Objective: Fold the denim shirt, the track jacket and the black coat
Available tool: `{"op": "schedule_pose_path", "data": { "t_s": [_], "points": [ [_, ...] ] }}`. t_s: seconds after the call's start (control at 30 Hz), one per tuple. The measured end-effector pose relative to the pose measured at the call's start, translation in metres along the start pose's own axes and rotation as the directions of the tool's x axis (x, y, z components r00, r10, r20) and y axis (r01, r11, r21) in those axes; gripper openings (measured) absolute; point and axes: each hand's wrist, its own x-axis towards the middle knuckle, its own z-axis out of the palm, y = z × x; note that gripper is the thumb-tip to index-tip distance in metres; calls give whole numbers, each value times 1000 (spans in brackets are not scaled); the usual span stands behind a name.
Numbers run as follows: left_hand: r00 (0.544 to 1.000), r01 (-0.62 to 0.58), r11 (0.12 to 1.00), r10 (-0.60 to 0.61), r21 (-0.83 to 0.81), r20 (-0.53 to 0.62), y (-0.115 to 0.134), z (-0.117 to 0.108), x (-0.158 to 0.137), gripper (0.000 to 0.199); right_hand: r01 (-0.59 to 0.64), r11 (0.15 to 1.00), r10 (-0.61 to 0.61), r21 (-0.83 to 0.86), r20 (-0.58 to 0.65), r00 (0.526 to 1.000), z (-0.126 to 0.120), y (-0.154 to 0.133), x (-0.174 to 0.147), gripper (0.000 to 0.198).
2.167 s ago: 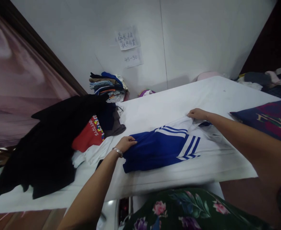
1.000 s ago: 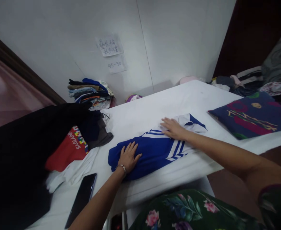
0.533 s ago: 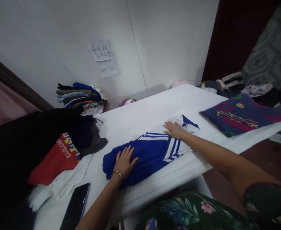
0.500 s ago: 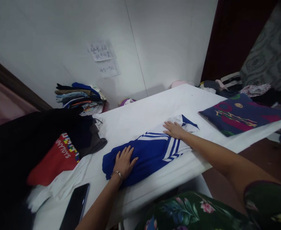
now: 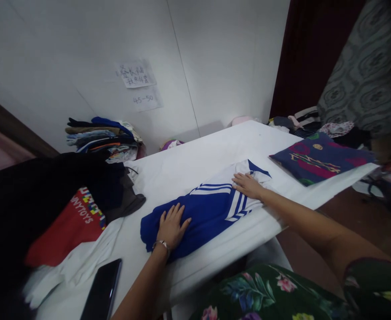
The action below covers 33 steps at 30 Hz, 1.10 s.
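A blue and white garment (image 5: 205,218) with striped bands lies folded lengthwise on the white table (image 5: 195,164). My left hand (image 5: 172,226), with a bracelet at the wrist, rests flat on its blue part with fingers spread. On the white part near the blue collar, my right hand (image 5: 247,186) lies palm down, fingers stretched out. Neither hand grips the cloth. The fabric under both palms is hidden.
A phone (image 5: 102,289) lies at the near left. Beside it are a red printed garment (image 5: 70,229) and dark clothes (image 5: 125,195). A stack of folded clothes (image 5: 103,135) stands by the wall. At the right lies a dark patterned garment (image 5: 318,158), with more clothes beyond.
My right hand has slid slightly toward the near side, away from the collar, still on the garment. My left hand stays in place. The camera view has turned a little right.
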Motion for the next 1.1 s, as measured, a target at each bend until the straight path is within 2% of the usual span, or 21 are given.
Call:
{"op": "schedule_pose_path", "data": {
  "t_s": [0.13,0.23,0.33,0.47,0.6,0.7,0.77,0.83,0.93,1.1],
  "points": [
    [999,-18,1000,18,-13,-38,-2,2,-1,57,-10,998,14,61,-71,997,-3,0,-14,54],
    [999,-18,1000,18,-7,-38,-2,2,-1,57,-98,995,102,31,-155,983,-3,0,-35,54],
    [999,-13,1000,13,1,-33,-1,1,-1,57,-168,986,165,-1,-152,974,-1,-2,-51,53],
    [999,-12,1000,11,-5,-40,-1,1,-1,56,-144,988,153,58,-187,970,-1,-3,-56,48],
    [999,-16,1000,15,-10,-46,-4,3,-1,56,-139,979,185,147,-368,911,-5,7,-62,41],
    [999,-16,1000,16,-4,-50,-4,3,0,55,-221,968,252,122,-447,858,-4,23,-71,43],
    [999,-12,1000,11,-1,-39,-4,2,0,55,-319,946,313,54,-409,857,-1,32,-77,47],
    [1000,-6,1000,6,-5,-24,-4,2,1,55,-372,928,343,-26,-333,878,3,37,-81,49],
    [1000,-1,1000,1,-13,-18,-5,1,1,55,-377,921,341,-95,-269,901,6,38,-82,49],
    [1000,5,1000,-5,-6,-6,-2,-2,1,53,-383,919,347,-89,-275,896,7,35,-82,49]
  ]
}}
